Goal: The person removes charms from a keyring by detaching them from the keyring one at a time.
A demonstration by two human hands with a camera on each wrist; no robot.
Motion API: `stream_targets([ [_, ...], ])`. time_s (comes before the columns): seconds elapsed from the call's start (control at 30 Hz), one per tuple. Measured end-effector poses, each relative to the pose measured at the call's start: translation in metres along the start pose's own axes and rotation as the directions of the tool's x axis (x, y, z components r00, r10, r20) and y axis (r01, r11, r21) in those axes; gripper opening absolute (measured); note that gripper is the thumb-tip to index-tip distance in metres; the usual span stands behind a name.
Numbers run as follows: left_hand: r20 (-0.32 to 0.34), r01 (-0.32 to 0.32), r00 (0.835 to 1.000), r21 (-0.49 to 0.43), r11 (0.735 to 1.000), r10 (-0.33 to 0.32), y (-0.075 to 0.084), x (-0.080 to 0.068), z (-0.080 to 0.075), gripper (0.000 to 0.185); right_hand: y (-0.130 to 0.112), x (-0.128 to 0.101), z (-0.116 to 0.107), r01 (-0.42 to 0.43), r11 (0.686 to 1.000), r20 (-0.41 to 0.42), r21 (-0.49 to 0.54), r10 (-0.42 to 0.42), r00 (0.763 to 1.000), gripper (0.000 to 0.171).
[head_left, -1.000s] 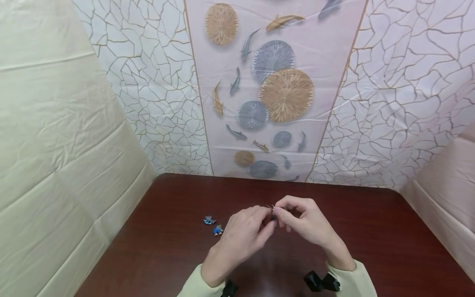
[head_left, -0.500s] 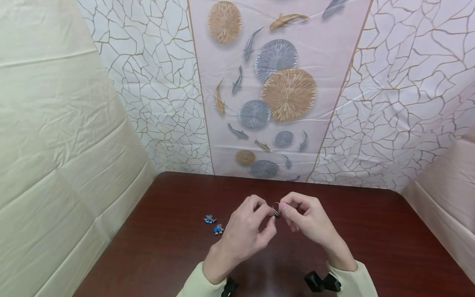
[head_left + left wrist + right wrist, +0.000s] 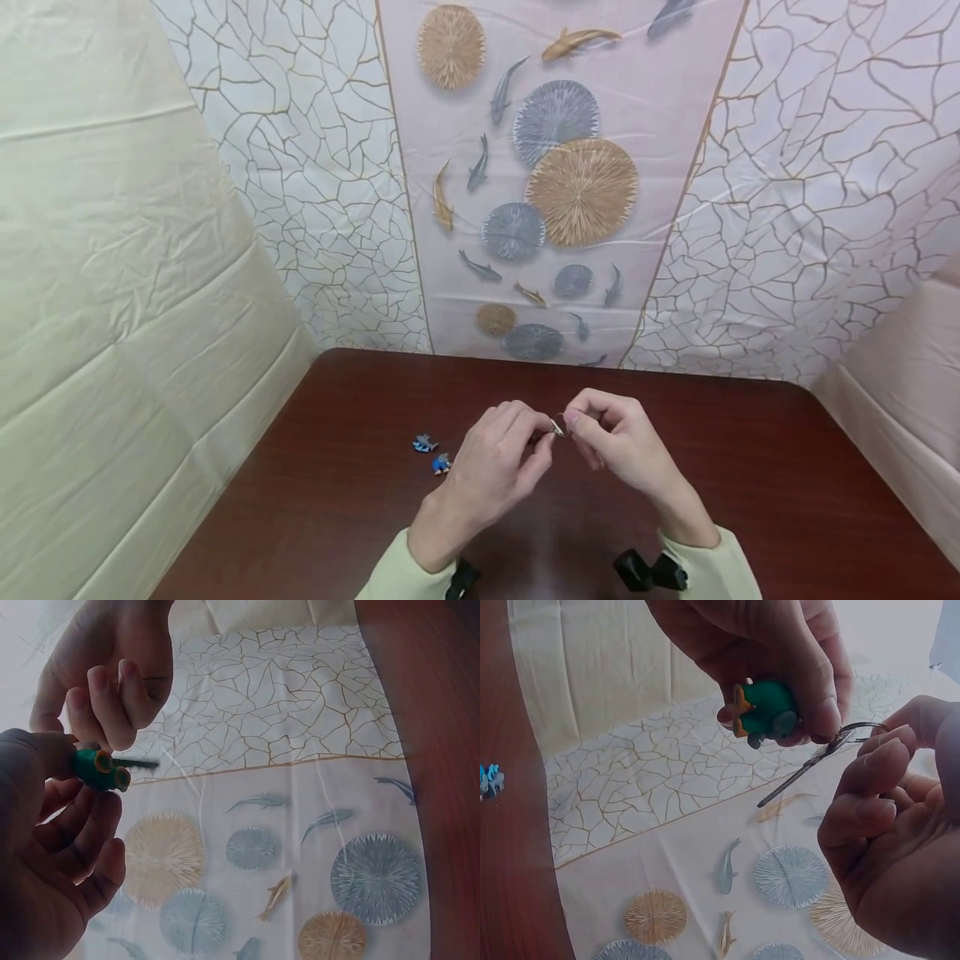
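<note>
Both hands raised just above the table point(image 3: 750, 467), fingertips meeting at the middle. Left hand point(image 3: 491, 467) curled, thumb and fingers pinching a small green charm point(image 3: 767, 709) with orange trim; same charm visible at the left fingertips from the left wrist point(image 3: 97, 769). Right hand point(image 3: 618, 450) curled too, thumb and forefinger pinching a thin metal ring point(image 3: 558, 425), a wire loop with a straight dark end point(image 3: 810, 769) slanting down from the charm. Ring touching the charm right beside the left thumb; whether hooked through it or only laid against it, cannot tell. Remaining fingers of both hands folded loosely beneath, holding nothing else.

On the table, well to the left of the hands, two small blue charms point(image 3: 431, 454) lying near each other, untouched. Behind, a wall cloth point(image 3: 555, 167) printed with fish and round fans, flanked by crackle-patterned panels.
</note>
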State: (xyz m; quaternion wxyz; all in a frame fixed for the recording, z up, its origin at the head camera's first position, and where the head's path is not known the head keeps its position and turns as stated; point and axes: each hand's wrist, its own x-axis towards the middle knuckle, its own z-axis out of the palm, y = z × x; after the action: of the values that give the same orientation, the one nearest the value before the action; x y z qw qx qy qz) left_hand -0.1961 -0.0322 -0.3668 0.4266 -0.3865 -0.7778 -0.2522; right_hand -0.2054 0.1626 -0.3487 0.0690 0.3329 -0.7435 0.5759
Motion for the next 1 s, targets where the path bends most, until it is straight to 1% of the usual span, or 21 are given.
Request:
stream_targets([
  [0.1,0.013,-0.005,1.0,-0.006,1.0,0.005,-0.002,0.0,-0.001,0.007,0.0,0.001,0.0,-0.019,1.0,0.014,-0.007,0.019,1.0,0.02],
  [0.3,0.022,-0.04,0.999,-0.024,0.999,0.04,-0.005,-0.001,-0.004,0.006,-0.003,0.003,-0.002,-0.071,0.997,0.056,-0.024,0.072,0.996,0.017],
  [0.4,0.025,-0.051,0.998,-0.059,0.997,0.053,-0.007,0.0,-0.006,0.006,-0.003,0.003,-0.004,-0.094,0.995,0.074,-0.031,0.096,0.993,0.016],
  [0.47,0.036,-0.06,0.997,-0.101,0.993,0.064,-0.007,0.0,-0.007,0.006,-0.003,0.003,-0.004,-0.105,0.994,0.082,-0.037,0.108,0.991,0.017],
  [0.6,0.066,-0.071,0.994,-0.183,0.98,0.085,-0.008,0.0,-0.01,0.004,-0.001,0.004,-0.003,-0.104,0.993,0.1,-0.052,0.109,0.989,0.017],
  [0.77,0.076,-0.043,0.995,-0.25,0.967,0.064,-0.007,-0.001,-0.012,0.005,-0.002,0.002,-0.001,-0.098,0.992,0.109,-0.079,0.106,0.988,0.017],
  [0.87,0.074,-0.027,0.996,-0.265,0.964,0.048,-0.006,-0.001,-0.013,0.006,-0.005,0.0,-0.001,-0.057,0.992,0.101,-0.11,0.069,0.993,0.017],
  [1.0,0.064,-0.01,0.998,-0.254,0.967,0.027,-0.006,0.0,-0.015,0.004,-0.009,-0.002,0.0,-0.022,0.987,0.056,-0.161,0.031,0.998,0.015],
])
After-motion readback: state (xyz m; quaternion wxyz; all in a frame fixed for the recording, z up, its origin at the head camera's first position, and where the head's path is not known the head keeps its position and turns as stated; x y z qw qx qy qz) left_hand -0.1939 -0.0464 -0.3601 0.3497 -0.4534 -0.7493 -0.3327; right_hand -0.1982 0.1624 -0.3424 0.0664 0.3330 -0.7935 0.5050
